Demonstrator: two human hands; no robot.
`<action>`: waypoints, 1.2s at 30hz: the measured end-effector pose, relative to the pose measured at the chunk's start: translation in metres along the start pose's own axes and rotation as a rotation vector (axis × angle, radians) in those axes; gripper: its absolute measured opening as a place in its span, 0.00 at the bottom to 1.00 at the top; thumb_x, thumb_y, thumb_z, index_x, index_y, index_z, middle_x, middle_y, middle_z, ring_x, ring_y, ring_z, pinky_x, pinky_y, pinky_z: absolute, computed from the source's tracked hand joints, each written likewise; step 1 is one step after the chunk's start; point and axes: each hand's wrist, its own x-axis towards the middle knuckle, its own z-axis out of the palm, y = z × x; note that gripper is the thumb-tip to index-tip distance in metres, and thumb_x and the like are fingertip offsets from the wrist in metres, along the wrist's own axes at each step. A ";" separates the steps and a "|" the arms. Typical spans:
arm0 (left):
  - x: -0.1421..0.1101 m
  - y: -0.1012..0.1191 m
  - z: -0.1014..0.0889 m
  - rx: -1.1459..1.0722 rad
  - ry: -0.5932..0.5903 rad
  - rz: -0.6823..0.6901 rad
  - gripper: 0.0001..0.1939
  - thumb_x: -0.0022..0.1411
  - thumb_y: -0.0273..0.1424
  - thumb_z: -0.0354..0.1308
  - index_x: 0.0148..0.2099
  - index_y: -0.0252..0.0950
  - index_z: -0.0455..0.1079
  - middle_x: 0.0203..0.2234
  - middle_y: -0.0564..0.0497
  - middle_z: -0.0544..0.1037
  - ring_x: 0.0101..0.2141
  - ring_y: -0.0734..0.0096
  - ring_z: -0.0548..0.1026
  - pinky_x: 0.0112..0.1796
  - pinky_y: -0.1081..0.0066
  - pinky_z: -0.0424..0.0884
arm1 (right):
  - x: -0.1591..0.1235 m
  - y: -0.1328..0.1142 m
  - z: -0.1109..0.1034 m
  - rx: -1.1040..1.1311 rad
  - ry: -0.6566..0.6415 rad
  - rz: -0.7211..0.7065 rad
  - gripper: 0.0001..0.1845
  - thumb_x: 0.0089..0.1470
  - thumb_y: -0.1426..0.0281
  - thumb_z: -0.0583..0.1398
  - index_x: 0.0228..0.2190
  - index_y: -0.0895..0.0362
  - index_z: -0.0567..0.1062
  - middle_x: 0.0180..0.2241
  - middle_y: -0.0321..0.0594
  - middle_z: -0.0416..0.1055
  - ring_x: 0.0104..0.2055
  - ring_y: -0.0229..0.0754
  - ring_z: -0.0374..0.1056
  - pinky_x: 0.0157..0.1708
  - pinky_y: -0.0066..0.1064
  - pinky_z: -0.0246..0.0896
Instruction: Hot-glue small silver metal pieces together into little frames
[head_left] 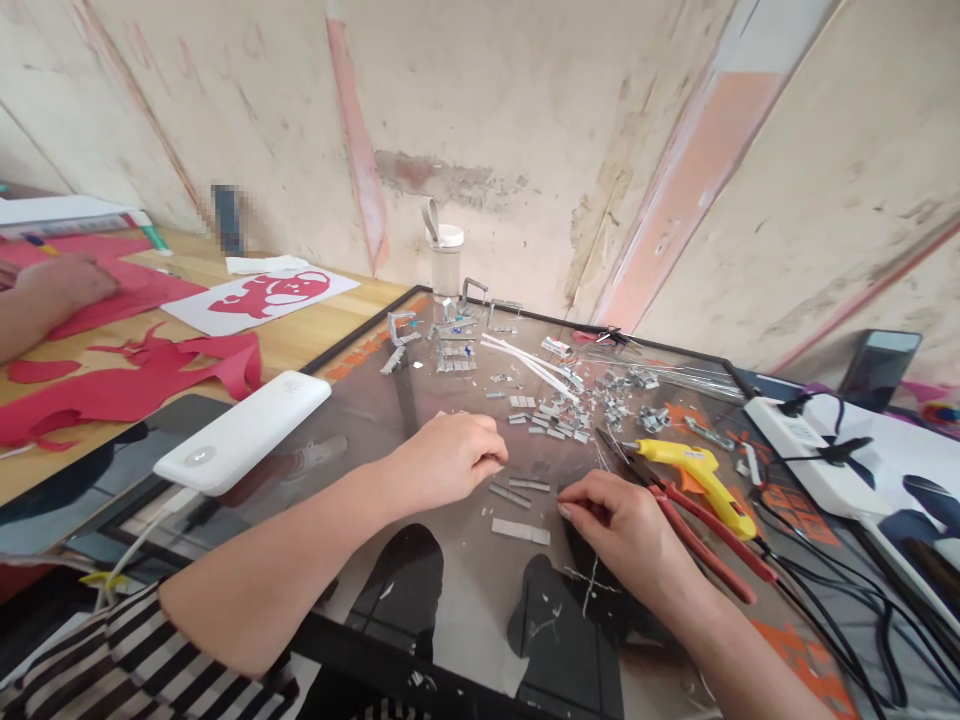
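Note:
My left hand (454,455) hovers over the glass tabletop with its fingers curled in; whatever lies inside them is hidden. To its right, my right hand (626,525) has thumb and forefinger pinched together, and anything between them is too small to make out. Flat grey strips, among them a wide strip (520,531) and a narrow strip (529,485), lie on the glass between the hands. Beyond them is a loose pile of small grey pieces (551,415). Red-handled pliers (705,545) and a yellow glue gun (694,470) rest beside my right hand.
A white power bank (244,432) lies at left, a power strip (814,455) with black cables at right. A lidded bottle (447,265) stands by the wall. White sticks (525,362) lie mid-table. Another person's hand (71,290) rests on red sheets at far left.

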 end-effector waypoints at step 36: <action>-0.003 0.003 0.009 0.030 -0.153 -0.021 0.04 0.54 0.27 0.56 0.32 0.37 0.72 0.31 0.51 0.74 0.30 0.70 0.72 0.30 0.73 0.63 | 0.005 0.007 0.007 -0.148 0.072 0.005 0.07 0.51 0.74 0.56 0.30 0.56 0.75 0.28 0.37 0.69 0.28 0.38 0.66 0.29 0.29 0.60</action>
